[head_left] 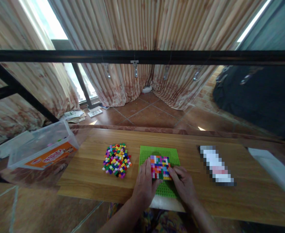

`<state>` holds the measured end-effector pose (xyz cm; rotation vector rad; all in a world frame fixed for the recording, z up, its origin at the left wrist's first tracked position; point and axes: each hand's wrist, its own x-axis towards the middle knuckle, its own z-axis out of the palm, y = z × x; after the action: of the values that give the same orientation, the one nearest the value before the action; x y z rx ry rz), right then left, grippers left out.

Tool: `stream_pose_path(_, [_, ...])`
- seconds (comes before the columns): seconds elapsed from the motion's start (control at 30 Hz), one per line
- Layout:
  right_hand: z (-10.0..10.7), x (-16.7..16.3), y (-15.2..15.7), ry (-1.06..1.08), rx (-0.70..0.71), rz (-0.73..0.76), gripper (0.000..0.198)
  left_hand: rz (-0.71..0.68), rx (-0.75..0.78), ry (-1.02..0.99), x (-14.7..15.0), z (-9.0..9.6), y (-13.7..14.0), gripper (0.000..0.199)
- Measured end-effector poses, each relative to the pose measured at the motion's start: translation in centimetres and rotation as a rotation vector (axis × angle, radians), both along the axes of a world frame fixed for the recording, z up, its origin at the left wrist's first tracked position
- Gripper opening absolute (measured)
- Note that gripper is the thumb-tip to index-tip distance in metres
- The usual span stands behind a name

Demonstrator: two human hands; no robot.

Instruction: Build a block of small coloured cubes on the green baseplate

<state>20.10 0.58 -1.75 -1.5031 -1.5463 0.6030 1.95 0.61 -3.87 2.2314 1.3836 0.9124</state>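
A rectangular block of small coloured toy bricks (pixel 160 167) sits over the green studded baseplate (pixel 170 191). Along its left side lie the fingers of my left hand (pixel 144 183), with the thumb at the lower edge. My right hand (pixel 183 183) grips the lower right edge, its fingers bent inward. Both hands hold the block between them. Whether its underside is pressed onto the studs cannot be seen. To the left, a heap of loose coloured bricks (pixel 117 160) lies on the wooden table (pixel 89 168).
A phone-like object (pixel 216 165), blurred by pixels, lies on the right of the table. At the left stands a clear plastic bin (pixel 69 132) with an orange label. A black metal bar (pixel 89 57) crosses beyond the table, before curtains (pixel 123 29). White paper (pixel 273 170) lies at the far right.
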Motion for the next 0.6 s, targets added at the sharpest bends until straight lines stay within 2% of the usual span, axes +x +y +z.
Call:
stream_pose_path(0.37, [-0.01,-0.03,0.04,-0.007,0.003,-0.009,0.046,0.009,0.068,-0.023,-0.25,-0.25,0.02,0.071])
stream_pose_path(0.6, [0.38,-0.09,0.02,-0.011,0.004,-0.033,0.047,-0.016,0.115,-0.035,-0.39,-0.55,0.34,0.057])
